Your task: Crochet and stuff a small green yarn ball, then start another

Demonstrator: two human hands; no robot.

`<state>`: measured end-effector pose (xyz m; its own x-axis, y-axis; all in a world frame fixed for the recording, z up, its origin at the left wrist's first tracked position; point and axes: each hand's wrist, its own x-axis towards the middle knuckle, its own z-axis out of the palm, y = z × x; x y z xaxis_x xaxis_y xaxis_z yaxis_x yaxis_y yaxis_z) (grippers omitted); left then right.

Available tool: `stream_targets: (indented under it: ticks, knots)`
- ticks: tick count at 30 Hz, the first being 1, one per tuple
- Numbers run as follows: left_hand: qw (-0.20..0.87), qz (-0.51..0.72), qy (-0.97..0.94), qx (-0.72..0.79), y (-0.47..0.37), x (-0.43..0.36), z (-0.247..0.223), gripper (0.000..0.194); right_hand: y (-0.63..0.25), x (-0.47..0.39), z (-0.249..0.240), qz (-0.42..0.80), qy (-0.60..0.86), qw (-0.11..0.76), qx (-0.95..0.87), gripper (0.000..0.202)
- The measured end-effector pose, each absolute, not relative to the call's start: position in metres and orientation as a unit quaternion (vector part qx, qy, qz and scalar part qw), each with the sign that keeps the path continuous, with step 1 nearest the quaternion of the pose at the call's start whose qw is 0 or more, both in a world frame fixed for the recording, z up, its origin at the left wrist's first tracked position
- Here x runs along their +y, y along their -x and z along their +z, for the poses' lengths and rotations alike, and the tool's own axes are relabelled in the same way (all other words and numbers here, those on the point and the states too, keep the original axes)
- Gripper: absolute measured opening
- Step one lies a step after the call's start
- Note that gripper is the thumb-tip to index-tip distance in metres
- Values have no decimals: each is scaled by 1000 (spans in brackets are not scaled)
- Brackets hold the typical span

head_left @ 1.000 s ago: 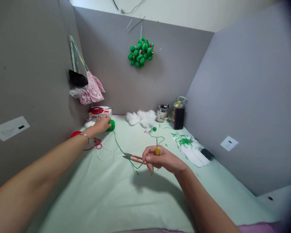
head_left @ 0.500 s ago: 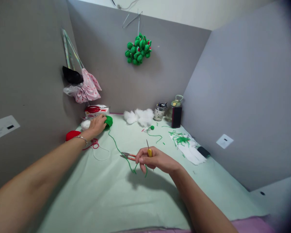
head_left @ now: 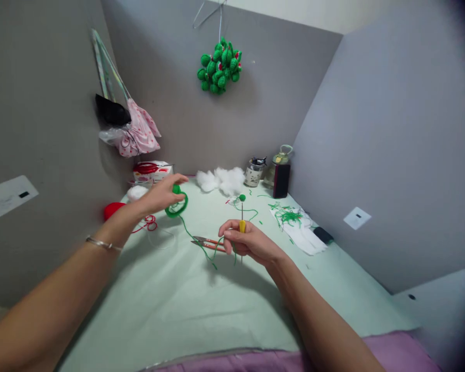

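My left hand [head_left: 163,194] is over the back left of the table, thumb and fingers apart around a green yarn ball [head_left: 183,207], whose shape looks like a loop and is partly covered by the hand. A green strand [head_left: 191,237] runs from it to my right hand [head_left: 243,240]. Closed on a crochet hook [head_left: 242,226] with a yellow grip, my right hand points the metal tip upward. Yarn also crosses these fingers. Thread snips [head_left: 210,243] with orange handles lie beside and partly behind the right hand; their handle ends are hidden.
White stuffing [head_left: 221,181] sits at the back, left of a can [head_left: 254,173] and a dark phone [head_left: 281,181]. Green yarn scraps [head_left: 290,216] lie on white paper at right. Red yarn [head_left: 114,209] and white yarn [head_left: 137,193] rest at left. Crocheted green pieces [head_left: 219,67] hang above.
My left hand has opened from its grasp on the green yarn ball and lifted slightly. The right hand's crochet hook has turned more upright. The view has tilted down a little.
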<state>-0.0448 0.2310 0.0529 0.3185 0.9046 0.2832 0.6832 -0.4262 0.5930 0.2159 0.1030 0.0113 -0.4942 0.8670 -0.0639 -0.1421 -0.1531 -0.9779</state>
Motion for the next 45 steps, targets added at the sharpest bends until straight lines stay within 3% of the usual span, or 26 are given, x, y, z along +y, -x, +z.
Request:
stream_targets:
  ticks: [5, 9, 20, 28, 36, 41, 45]
  knots:
    - [451, 278, -786, 318, 3, 154, 30, 35, -210, 106, 6, 682, 350, 382, -516, 31]
    - [548, 259, -746, 274, -13, 127, 7, 43, -208, 106, 5, 682, 354, 398, -501, 35]
    - [483, 383, -679, 400, 13, 148, -16, 28, -214, 108, 10, 670, 337, 468, -467, 19]
    - [455, 468, -626, 427, 12, 147, -26, 13, -212, 111, 4, 599, 381, 516, -479, 26]
    - [689, 388, -521, 320, -21, 112, -33, 55, -200, 111, -6, 556, 429, 494, -513, 32]
    - [736, 459, -404, 292, -23, 115, -37, 39, -189, 103, -1, 537, 430, 462, -560, 29]
    - [736, 489, -360, 300, -18, 123, -39, 29, -186, 103, -3, 513, 440, 484, -556, 25]
